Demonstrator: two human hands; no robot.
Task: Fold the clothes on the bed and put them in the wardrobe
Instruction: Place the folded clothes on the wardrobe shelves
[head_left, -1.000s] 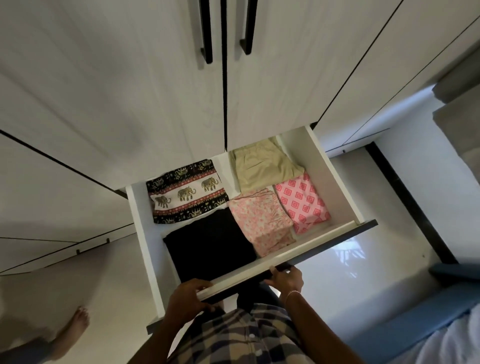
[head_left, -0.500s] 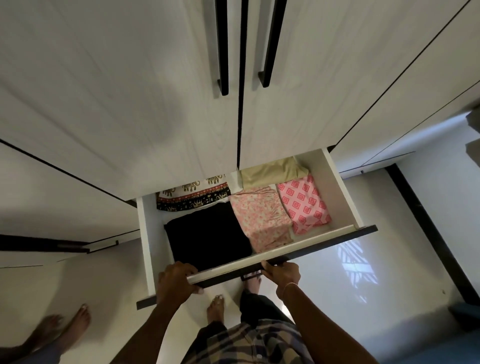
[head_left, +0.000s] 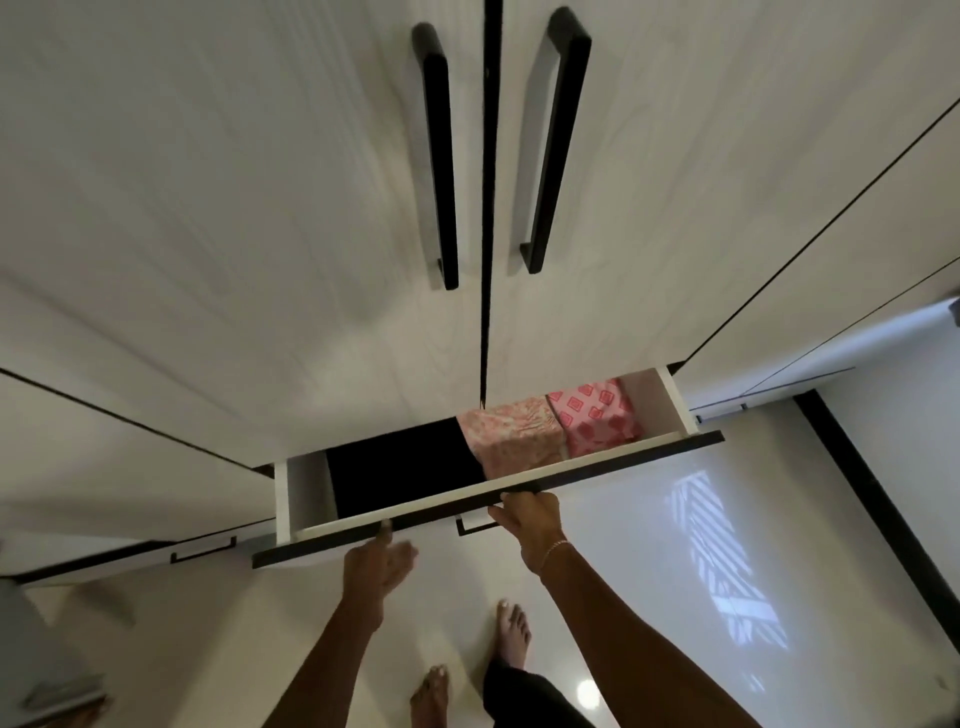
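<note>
Wardrobe (head_left: 260, 208) fills the view above the drawer: pale wood-grain doors closed, two black bar handles (head_left: 439, 156) flanking the centre seam. Drawer (head_left: 306, 488) below the doors stands only partly out, with a dark-edged front panel. Clothes lie folded flat inside it, side by side so each can be seen from above. Black piece (head_left: 405, 467) sits toward the drawer's left, floral pink piece (head_left: 511, 434) mid-drawer, pink square-print piece (head_left: 597, 415) against the drawer's right wall. Their rear parts are hidden under the doors. Right hand (head_left: 535, 525) grasps the drawer's front edge near the middle, fingers curled onto the rim, thumb beneath, probably to guide the slide straight. Left hand (head_left: 376, 564) is released and blurred, fingers loose, one fingertip touching the front further left. Judgement: drawer on its way shut, storing nearly finished. Glossy pale floor (head_left: 623, 545) lies under the drawer, with a striped patch of window light (head_left: 722, 561) to the drawer's right. Bare feet (head_left: 511, 634) stand below the hands.
</note>
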